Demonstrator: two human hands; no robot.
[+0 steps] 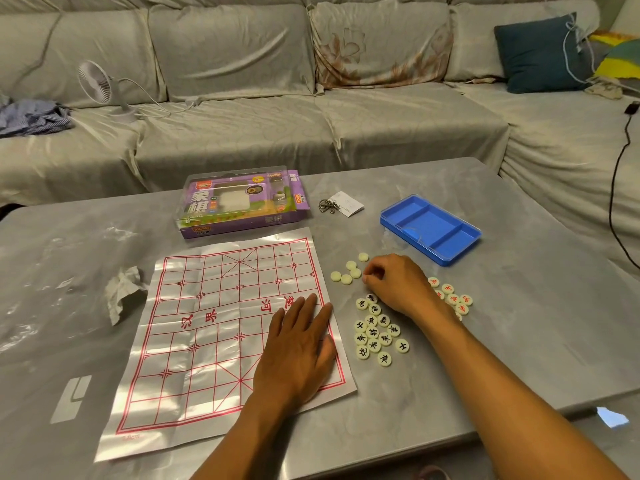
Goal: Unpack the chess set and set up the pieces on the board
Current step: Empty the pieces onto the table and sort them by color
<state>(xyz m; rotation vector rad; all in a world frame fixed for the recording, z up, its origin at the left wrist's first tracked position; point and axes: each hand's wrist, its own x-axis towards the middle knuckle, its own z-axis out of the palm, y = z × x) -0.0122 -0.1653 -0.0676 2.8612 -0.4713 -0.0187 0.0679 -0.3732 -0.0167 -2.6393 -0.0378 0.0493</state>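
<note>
Glossy, creased paper makes up the board, pinned flat on the counter by the left hand, fingers spread. The right hand curls over the loose pieces just beside the board's right edge; whether its fingers pinch one I cannot tell. Lifting the left hand could let the folds spring up, sliding any pieces placed.

board: creased white paper sheet with red grid — flat on table
pieces: round cream discs — loose beside its right edge
</note>
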